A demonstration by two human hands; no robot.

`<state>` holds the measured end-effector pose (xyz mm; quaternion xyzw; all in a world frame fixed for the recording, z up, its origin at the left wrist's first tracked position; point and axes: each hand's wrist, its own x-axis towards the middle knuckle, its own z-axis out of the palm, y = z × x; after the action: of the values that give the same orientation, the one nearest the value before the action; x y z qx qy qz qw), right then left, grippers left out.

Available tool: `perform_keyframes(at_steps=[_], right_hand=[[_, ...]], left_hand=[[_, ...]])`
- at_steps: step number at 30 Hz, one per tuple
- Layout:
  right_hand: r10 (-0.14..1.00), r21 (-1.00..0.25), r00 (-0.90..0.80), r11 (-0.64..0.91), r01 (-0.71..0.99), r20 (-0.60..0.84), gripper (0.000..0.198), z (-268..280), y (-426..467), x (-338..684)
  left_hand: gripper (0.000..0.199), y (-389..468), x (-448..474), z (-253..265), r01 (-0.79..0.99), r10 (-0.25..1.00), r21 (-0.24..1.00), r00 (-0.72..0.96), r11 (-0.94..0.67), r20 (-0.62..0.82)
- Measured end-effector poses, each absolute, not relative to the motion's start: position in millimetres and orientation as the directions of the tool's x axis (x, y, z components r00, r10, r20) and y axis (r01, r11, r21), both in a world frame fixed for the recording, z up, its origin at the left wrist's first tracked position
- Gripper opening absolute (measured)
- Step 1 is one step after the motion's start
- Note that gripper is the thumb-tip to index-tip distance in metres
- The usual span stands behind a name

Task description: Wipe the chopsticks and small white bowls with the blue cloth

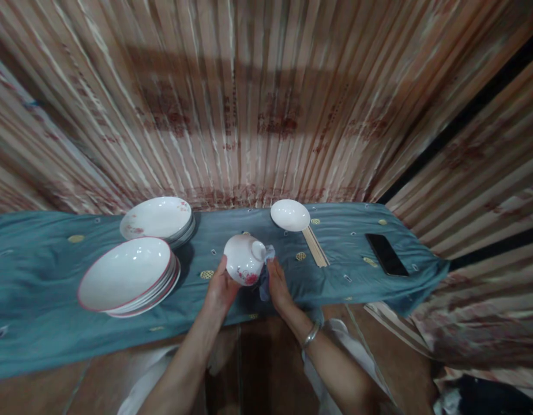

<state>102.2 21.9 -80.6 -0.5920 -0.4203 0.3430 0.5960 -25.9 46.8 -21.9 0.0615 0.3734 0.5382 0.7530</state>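
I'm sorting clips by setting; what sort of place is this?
Probably a room in a home: patterned, curtain-like hangings line the space, and a teal cloth bears stacked red-rimmed dishes and a phone.

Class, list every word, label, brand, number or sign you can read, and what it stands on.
Readable text: none.
Curtain: columns of dark, character-like marks, too blurred to read.
Tablecloth: small printed patches, too small to make out.
Smartphone: dark screen, no lettering visible.
Held bowl: flowers, no lettering visible.
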Motion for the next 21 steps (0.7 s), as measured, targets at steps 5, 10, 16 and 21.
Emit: perform_keyframes(at_steps=[5, 10, 16, 21], right_hand=[[0.904, -0.984, 0.402, 0.095, 0.148, 0.148, 0.060, -87.9, 11.8, 88.5], [0.913, -0.952, 0.344, 0.122, 0.281, 0.218, 0.060, -93.8, -1.7, 77.3], [0.914, -0.813, 0.154, 0.244, 0.528, 0.375, 0.060, -83.7, -23.3, 67.5], [0.871, -0.640, -0.022, 0.377, 0.669, 0.490, 0.068, -76.1, -30.7, 67.3]], left_hand=[[0.051, 49.5, -29.8, -25.5, -0.770, 0.880, 0.510, 0.136, 0.383, -0.456], [0.049, 50.9, -30.4, -24.1, -0.790, 0.875, 0.475, 0.153, 0.388, -0.459], [0.042, 48.0, -25.1, -9.3, -0.788, 0.882, 0.506, 0.096, 0.350, -0.461], [0.039, 44.7, -26.5, -9.0, -0.744, 0.909, 0.596, 0.035, 0.302, -0.416]])
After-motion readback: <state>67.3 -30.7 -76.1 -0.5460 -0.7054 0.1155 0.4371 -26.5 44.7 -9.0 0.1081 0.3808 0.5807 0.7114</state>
